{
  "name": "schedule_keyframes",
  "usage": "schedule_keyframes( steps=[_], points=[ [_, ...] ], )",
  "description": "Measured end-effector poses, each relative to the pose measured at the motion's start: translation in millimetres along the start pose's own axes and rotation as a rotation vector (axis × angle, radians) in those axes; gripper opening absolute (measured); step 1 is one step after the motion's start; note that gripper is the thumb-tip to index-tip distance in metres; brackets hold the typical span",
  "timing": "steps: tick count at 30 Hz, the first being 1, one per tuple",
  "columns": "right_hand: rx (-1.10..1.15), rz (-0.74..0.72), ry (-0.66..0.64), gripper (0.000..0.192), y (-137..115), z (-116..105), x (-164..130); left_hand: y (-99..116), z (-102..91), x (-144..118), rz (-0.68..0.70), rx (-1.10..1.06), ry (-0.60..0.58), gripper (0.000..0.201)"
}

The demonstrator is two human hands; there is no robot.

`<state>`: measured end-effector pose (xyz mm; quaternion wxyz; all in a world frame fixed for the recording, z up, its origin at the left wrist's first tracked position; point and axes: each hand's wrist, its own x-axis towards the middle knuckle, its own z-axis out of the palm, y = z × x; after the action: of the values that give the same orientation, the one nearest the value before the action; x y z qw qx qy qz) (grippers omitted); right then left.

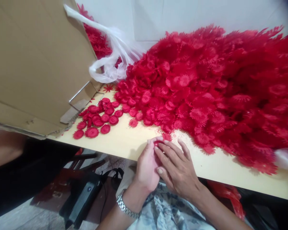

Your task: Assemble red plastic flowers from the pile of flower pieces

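Observation:
Near the front edge of the table, my left hand (147, 166) is cupped around a small red flower-shaped piece (159, 143), of which only a sliver shows. My right hand (176, 164) lies across from it, fingertips pressed on the same piece, with the little finger held apart. The fingers hide most of the piece. Just beyond my fingertips a single red toothed disc (167, 136) lies on the table. A big heap of loose red flower-shaped pieces (194, 86) spreads behind and to the right. On the left is a smaller group of thicker, stacked-looking red rosettes (96, 119).
A large cardboard box (38, 64) stands at the left end of the pale table (120, 143), beside a bent metal wire stand (80, 92). A white plastic bag (112, 60) holds more red pieces. Below are a black speaker-like box (83, 198) and another person's arm (6, 148).

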<state>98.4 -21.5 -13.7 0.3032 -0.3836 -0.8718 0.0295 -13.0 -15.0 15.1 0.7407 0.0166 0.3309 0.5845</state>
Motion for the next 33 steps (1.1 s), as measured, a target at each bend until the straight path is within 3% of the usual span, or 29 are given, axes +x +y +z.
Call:
schedule_keyframes(
  steps=[4, 9, 13, 16, 19, 22, 26, 29, 31, 33],
  points=[
    [0.119, -0.058, -0.015, 0.047, 1.4, -4.2, 1.0, 2.7, -3.6, 4.0, 0.018, 0.003, 0.035, 0.024],
    [0.307, -0.091, 0.105, 0.047, 12.6, -20.3, 11.7, 14.3, -8.4, 10.6, 0.298, 0.203, 0.09, 0.042],
    [0.413, 0.089, 0.16, 0.034, 16.2, -25.9, 39.0, 16.8, -9.5, 17.2, 0.386, 0.362, 0.121, 0.047],
    [0.575, 0.285, 0.159, 0.034, 12.8, -16.2, 70.6, 12.1, 1.4, 19.2, 0.477, 0.379, 0.093, 0.023],
    [0.604, 0.357, 0.146, 0.045, 7.5, 0.4, 97.9, 6.0, 17.2, 16.0, 0.401, 0.239, 0.029, 0.032],
    [0.581, 0.336, 0.047, 0.051, -2.2, 13.2, 102.2, 8.4, 23.8, 13.3, 0.309, 0.12, 0.004, 0.048],
    [0.6, 0.206, -0.034, 0.055, -27.1, 20.1, 74.6, 31.8, 20.7, 20.0, 0.443, 0.143, 0.01, 0.048],
    [0.623, 0.103, 0.067, 0.06, -38.1, 17.7, 64.8, 44.1, 22.7, 25.2, 0.545, 0.17, 0.01, 0.049],
    [0.69, 0.175, 0.077, 0.061, -33.7, 11.1, 75.0, 38.8, 25.7, 24.6, 0.529, 0.189, -0.024, 0.054],
    [0.795, 0.327, -0.038, 0.059, -23.3, 3.4, 91.6, 26.4, 27.0, 21.9, 0.467, 0.219, -0.072, 0.058]
  ],
)
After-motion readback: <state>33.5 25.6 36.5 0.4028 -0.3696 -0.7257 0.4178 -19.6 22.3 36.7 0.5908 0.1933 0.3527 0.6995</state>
